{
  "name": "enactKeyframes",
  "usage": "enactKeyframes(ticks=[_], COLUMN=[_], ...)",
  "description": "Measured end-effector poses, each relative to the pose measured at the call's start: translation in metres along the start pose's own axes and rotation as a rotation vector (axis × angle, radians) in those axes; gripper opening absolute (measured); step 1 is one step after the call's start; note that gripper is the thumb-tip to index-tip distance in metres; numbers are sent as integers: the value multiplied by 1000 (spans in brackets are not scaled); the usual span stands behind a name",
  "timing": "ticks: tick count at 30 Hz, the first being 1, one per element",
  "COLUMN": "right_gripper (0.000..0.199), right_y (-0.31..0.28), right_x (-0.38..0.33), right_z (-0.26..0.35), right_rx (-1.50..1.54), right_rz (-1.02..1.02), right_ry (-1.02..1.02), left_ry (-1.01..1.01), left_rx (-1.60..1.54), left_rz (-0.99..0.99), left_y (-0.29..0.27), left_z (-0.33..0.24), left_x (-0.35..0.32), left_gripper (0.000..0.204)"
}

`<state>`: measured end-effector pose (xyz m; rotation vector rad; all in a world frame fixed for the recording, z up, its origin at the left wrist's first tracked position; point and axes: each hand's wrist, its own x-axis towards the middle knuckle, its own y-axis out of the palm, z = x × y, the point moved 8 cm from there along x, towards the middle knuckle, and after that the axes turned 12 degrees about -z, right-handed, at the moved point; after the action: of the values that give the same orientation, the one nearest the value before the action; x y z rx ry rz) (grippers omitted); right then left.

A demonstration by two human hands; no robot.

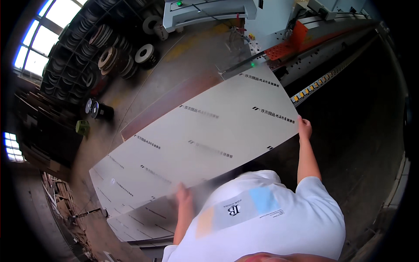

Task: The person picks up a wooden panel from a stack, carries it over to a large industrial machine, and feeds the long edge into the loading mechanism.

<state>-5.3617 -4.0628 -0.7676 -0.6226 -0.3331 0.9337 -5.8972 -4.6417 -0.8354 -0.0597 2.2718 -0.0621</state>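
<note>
A large pale board (205,131) with rows of small dark print lies across the middle of the view, its far end near a big machine. My left hand (183,195) grips its near edge close to my body. My right hand (304,129) holds the board's right corner with the arm stretched out. The board is tilted, far end pointing up and right. More pale boards (139,220) lie stacked beneath it at lower left.
A white and orange machine (279,30) with a long roller rail (323,81) stands at the top right. Shelves with coiled tape rolls (94,48) fill the upper left. Loose rolls (98,109) sit on the concrete floor. Stacked wood (39,126) lies at the left.
</note>
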Motion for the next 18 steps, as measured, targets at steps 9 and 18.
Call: enactKeyframes(ticks=[9,18], right_gripper=[35,46], right_y=[7,-20], right_x=[-169,-238], right_z=[27,52], right_rx=[344,93], right_rz=[539,670], right_ry=[377,231], left_ry=[68,-78], left_rx=[241,-53], left_rz=[443,-30], left_y=[16,-59], left_z=[13,-80], left_x=[-18,-43], left_gripper=[36,42])
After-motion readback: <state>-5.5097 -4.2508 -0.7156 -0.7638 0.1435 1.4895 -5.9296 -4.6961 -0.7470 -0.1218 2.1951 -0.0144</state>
